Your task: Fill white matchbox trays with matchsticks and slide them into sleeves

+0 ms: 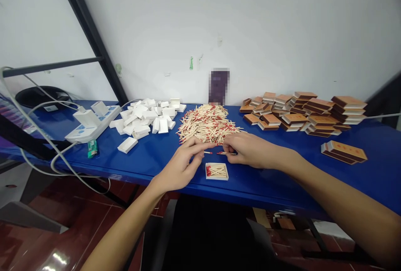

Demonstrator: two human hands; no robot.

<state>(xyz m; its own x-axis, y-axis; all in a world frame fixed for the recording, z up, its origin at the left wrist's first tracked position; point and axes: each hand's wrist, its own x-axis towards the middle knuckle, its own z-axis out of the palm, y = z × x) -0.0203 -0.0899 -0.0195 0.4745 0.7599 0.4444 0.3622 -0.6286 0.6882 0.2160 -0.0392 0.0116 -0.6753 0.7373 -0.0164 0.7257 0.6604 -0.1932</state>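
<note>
My left hand (183, 163) is closed in a pinch, with a red-tipped match (208, 152) sticking out past its fingers. Opposite it, my right hand (246, 149) pinches matches (226, 153) whose red heads point left. Both hands are at the near edge of a large heap of loose matches (208, 122). Just below them, a white matchbox tray (216, 178) lies on the blue table, partly filled with matches whose heads are mostly at the left.
Empty white trays (148, 115) are piled left of the heap. Orange-brown matchboxes (293, 119) are stacked to the right, with a few (343, 152) nearer me. A power strip (94, 123) with cables and a green packet (92, 148) lie at the left. A dark blurred object (219, 86) leans on the wall.
</note>
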